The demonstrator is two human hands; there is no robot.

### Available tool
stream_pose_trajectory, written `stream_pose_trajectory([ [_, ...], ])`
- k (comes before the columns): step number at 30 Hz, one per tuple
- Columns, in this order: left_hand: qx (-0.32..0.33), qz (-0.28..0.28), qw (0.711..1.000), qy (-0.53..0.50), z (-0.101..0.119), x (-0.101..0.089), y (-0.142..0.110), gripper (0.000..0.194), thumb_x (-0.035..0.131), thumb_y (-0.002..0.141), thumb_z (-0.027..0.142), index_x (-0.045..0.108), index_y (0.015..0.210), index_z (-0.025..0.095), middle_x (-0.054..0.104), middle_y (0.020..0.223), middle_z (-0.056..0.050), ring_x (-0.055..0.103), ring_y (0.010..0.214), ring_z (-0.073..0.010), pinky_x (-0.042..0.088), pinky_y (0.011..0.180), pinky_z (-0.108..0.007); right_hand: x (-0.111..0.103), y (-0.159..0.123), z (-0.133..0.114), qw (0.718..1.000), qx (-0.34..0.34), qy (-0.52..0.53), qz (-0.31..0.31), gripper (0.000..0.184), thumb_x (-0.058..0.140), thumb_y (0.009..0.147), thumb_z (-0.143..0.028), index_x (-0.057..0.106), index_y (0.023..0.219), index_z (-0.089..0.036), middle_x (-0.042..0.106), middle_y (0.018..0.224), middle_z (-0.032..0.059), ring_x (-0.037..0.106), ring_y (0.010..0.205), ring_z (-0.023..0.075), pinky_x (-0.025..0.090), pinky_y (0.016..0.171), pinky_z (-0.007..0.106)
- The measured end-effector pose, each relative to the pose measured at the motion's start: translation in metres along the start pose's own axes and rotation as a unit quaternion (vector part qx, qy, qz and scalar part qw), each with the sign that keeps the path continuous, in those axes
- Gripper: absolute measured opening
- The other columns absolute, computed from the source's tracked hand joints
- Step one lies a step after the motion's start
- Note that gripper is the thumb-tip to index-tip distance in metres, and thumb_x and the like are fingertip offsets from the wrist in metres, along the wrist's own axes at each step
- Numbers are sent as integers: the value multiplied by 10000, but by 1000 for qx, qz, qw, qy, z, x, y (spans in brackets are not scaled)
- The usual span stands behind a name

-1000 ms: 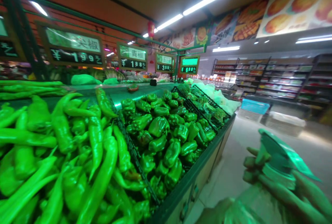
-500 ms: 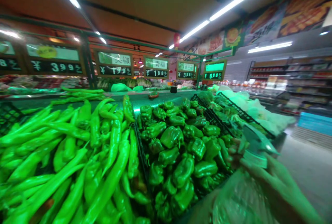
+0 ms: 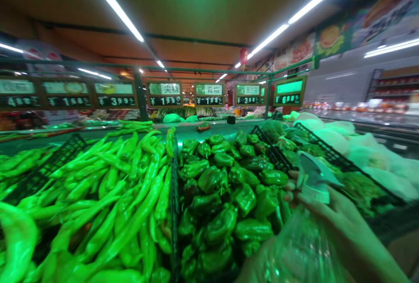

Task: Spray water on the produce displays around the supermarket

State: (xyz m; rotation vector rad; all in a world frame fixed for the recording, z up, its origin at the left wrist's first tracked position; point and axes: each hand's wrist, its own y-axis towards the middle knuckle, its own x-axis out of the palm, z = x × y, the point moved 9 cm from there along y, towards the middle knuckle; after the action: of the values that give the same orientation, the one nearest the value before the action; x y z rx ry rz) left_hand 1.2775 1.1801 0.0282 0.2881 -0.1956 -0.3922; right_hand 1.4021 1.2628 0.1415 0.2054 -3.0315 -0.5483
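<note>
Green long peppers fill the crates at left, and bell peppers lie heaped in the next crate, touched by neither hand. Low down, the left hand, mostly cut off by the frame's edge, sits behind a thin plastic bag, apart from the right hand, which pinches a small folded packet just above the bell peppers; no pepper shows inside the bag. Further right, white-bagged greens lie in a crate.

Green bell peppers, black lattice crate
</note>
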Motion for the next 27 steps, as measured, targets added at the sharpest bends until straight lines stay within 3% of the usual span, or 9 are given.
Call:
stream_pose_trajectory([
  [4,-15,41,999,6,-20,-3,14,602,673,846,490,537,1353,194,643,1320,-133,662,1123,-263,533,987,-524,-1,14,-2,999,1,37,-23,639,862,639,-572,694,1140,-213,748,1005,69,710,853,285,558,783,379],
  [7,-19,70,997,11,-31,-11,19,938,895,549,504,542,1371,222,713,1230,-137,701,1056,-306,527,986,-513,6,20,-6,997,-2,46,-59,638,853,675,-551,667,1182,-211,754,988,64,715,835,273,549,763,362],
  [9,-21,89,996,21,-37,-17,19,1032,959,398,442,584,1342,259,733,1205,-118,689,1092,-353,514,1000,-492,10,22,-7,996,-9,54,-76,620,844,690,-551,665,1173,-206,760,983,65,719,837,266,544,740,334],
  [14,-34,168,983,61,-51,-37,18,871,902,461,502,657,1273,303,740,1202,-85,665,1134,-380,521,990,-474,15,27,-11,993,-29,68,-91,620,845,690,-550,656,1158,-191,763,933,54,728,820,251,536,710,295],
  [19,-66,196,977,47,-70,-50,21,988,936,369,462,638,1297,299,740,1229,-82,661,1149,-398,517,1007,-498,19,29,-12,995,-18,45,-90,602,837,690,-552,654,1124,-177,744,809,41,711,694,241,538,595,290],
  [23,-49,197,979,3,-76,-58,22,978,948,361,480,657,1262,238,729,1250,-120,615,1232,-413,427,1116,-533,31,30,-13,992,-20,47,-119,607,847,668,-565,662,1090,-170,765,867,68,735,800,267,570,724,315],
  [25,-33,190,981,-3,-71,-59,20,969,927,425,514,628,1295,212,689,1319,-137,580,1286,-395,370,1160,-560,36,30,-11,990,-10,64,-122,623,849,655,-577,656,1091,-176,772,972,96,738,880,293,574,790,344],
  [27,-35,188,981,-13,-67,-59,17,930,872,525,572,593,1330,199,687,1315,-150,621,1241,-366,393,1131,-600,41,31,-7,990,3,70,-120,631,849,653,-579,652,1102,-182,766,1050,116,731,939,319,571,826,376],
])
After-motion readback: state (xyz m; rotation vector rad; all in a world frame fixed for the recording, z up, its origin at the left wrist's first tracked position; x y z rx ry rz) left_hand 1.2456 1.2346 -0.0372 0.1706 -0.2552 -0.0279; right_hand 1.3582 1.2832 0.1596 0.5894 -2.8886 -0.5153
